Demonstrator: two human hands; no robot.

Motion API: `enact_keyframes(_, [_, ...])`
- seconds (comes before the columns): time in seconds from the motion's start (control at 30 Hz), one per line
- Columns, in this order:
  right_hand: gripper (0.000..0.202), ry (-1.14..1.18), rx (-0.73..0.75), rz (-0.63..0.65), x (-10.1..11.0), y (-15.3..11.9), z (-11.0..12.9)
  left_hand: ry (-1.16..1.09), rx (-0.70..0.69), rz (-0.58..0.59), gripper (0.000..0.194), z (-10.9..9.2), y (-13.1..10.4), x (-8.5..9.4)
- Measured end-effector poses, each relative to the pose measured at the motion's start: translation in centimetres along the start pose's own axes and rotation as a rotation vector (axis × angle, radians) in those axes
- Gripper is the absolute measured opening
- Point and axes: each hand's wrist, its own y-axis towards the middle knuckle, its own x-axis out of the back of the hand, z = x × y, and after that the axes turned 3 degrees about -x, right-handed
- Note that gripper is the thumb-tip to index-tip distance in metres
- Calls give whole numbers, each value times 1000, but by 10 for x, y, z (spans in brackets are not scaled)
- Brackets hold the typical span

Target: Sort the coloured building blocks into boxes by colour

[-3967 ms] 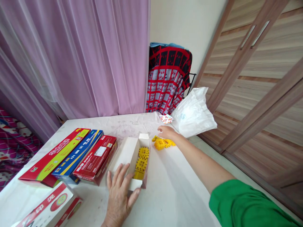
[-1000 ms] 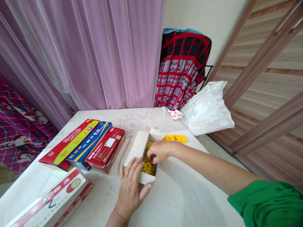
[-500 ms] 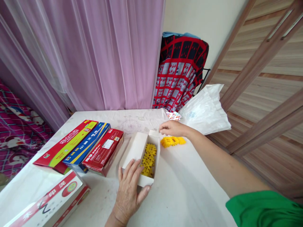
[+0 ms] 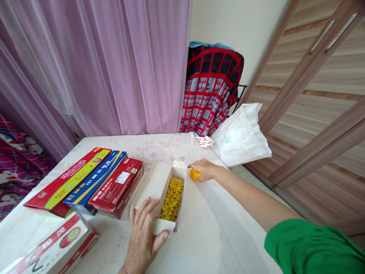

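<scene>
An open white cardboard box [image 4: 182,190] stands on the table with its lid folded out to the left. Inside lie many yellow gear-shaped plastic pieces [image 4: 172,199]. My left hand [image 4: 145,228] grips the near end of the box, its fingers over the lid side and its thumb against the front flap. Just right of the box's far end, my right hand [image 4: 204,169] is closed around a cluster of yellow plastic building pieces [image 4: 195,174], part of which its fingers cover.
Left of the box are a red-and-yellow box [image 4: 71,175], a blue box [image 4: 98,180] and a dark red box [image 4: 118,186]. Nearer me is a white-and-red box [image 4: 57,245]. A white plastic bag [image 4: 242,135] and a patterned packet [image 4: 204,142] are at the right far corner.
My right hand has come down onto the yellow pieces beside the box and gathered them up. My left hand keeps its place on the box. The whole view has shifted slightly.
</scene>
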Motion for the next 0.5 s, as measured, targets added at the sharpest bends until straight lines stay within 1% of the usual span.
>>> enact_keyframes(0.1, [72, -19, -2, 27, -4, 6, -2, -12, 8, 10, 24, -2, 1, 2])
enact_keyframes(0.23, [58, -54, 29, 2, -14, 14, -4, -19, 13, 44, 16, -4, 2, 4])
enact_keyframes(0.37, [49, -72, 36, -23, -18, 17, -3, -23, 14, 70, 17, -5, 2, 3])
enact_keyframes(0.43, [49, -57, 21, -41, -15, 15, -6, -22, 21, 74, 20, -6, 0, 2])
enact_keyframes(0.5, [53, -28, -2, -73, -8, 8, -12, -24, 45, 63, 26, -7, -1, 1])
